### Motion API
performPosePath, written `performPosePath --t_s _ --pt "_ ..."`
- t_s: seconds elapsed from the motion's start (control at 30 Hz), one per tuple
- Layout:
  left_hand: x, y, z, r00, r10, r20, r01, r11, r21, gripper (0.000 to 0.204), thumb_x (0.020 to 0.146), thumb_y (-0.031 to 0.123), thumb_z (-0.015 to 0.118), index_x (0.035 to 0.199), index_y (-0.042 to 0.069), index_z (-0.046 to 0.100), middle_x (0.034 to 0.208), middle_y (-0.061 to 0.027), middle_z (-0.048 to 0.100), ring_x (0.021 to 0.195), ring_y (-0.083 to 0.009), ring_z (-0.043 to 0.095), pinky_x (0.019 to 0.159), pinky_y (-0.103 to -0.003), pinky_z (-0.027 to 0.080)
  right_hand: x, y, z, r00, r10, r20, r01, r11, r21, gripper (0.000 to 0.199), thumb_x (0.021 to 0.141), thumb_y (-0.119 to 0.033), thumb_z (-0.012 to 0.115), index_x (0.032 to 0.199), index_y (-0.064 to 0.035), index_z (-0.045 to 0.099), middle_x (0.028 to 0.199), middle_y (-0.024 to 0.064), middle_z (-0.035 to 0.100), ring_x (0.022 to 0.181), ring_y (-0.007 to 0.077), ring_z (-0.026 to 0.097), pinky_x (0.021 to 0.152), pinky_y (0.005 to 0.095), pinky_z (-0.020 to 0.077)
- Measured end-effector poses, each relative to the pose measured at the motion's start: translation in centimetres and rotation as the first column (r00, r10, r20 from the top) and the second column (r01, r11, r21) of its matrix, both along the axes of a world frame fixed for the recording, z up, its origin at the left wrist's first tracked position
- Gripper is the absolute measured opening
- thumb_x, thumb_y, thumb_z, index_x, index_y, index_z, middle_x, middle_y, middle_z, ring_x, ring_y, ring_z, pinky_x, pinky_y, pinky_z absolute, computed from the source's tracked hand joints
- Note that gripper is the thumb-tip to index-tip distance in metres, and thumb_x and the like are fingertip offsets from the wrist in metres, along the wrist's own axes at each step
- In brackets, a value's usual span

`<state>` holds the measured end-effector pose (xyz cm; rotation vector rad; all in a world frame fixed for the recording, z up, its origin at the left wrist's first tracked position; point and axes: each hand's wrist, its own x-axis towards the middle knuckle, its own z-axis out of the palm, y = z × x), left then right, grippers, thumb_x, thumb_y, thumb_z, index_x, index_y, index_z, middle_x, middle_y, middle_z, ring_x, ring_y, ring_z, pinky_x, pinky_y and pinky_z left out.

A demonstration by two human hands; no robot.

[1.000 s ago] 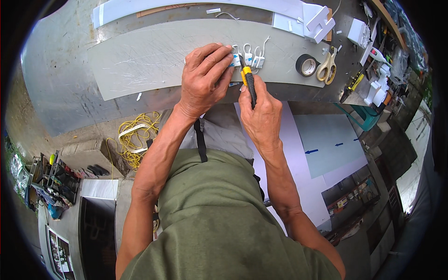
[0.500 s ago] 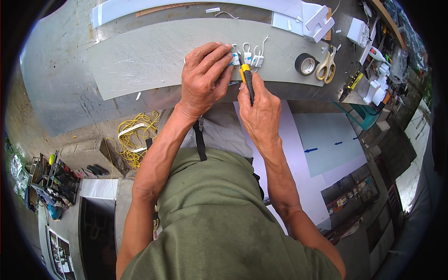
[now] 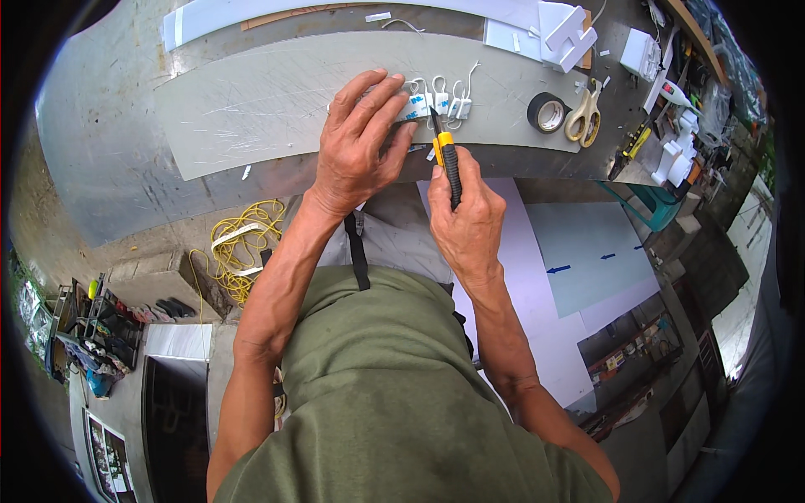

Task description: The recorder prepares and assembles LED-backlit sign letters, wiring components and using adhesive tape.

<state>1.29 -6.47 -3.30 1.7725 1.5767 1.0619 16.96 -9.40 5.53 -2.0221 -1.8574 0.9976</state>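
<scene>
My left hand [image 3: 362, 138] presses flat on a row of small white modules with looped wires [image 3: 436, 99] lying on a grey cutting mat [image 3: 251, 101]. My right hand [image 3: 465, 222] grips a yellow and black utility knife [image 3: 447, 155]. Its blade tip touches the white strip just right of my left fingertips. Part of the strip is hidden under my left fingers.
A roll of black tape [image 3: 548, 112] and beige-handled scissors [image 3: 584, 117] lie right of the mat. White foam pieces [image 3: 567, 33] sit at the back. A yellow cable coil [image 3: 243, 247] lies on the floor at left. White sheets [image 3: 579, 260] lie lower right.
None of note: both hands stay where they were, with the knife tip shifting only slightly at the strip.
</scene>
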Motion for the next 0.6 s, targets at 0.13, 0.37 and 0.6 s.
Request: performPosePath --t_s 0.13,0.37,0.6 --pt "-0.3 0.0 0.1 0.986 -0.031 -0.164 0.036 0.999 0.03 0.034 0.078 0.006 0.086 0.11 0.006 0.076 0.128 -0.0064 0.074 0.128 -0.0291 0.061 0.111 -0.043 0.045 0.0 0.4 -0.5 1.0 0.004 0.001 -0.004 1.0 -0.013 0.034 0.096 -0.005 0.068 0.127 0.0052 0.058 0.086 0.0232 0.072 0.071 0.0389 0.073 0.058 0.0446 0.0557" --pt "-0.3 -0.1 -0.6 0.996 0.005 -0.085 -0.004 1.0 0.014 0.033 0.078 0.008 0.087 0.11 0.008 0.077 0.126 -0.0041 0.075 0.127 -0.0279 0.062 0.111 -0.043 0.044 -0.3 1.4 -1.2 1.0 0.029 -0.002 -0.029 1.0 0.003 0.032 0.096 -0.005 0.068 0.124 0.0059 0.058 0.084 0.0228 0.072 0.068 0.0382 0.072 0.057 0.0448 0.055" --pt "-0.3 -0.2 -0.7 0.997 0.013 -0.078 -0.012 1.0 0.016 0.034 0.077 0.008 0.087 0.109 0.008 0.077 0.126 -0.0041 0.075 0.125 -0.027 0.062 0.11 -0.042 0.044 -0.3 1.2 -1.6 0.999 0.048 0.021 -0.048 0.999 -0.018 0.035 0.096 -0.006 0.068 0.126 0.007 0.058 0.085 0.0239 0.072 0.068 0.038 0.073 0.057 0.0445 0.0562"
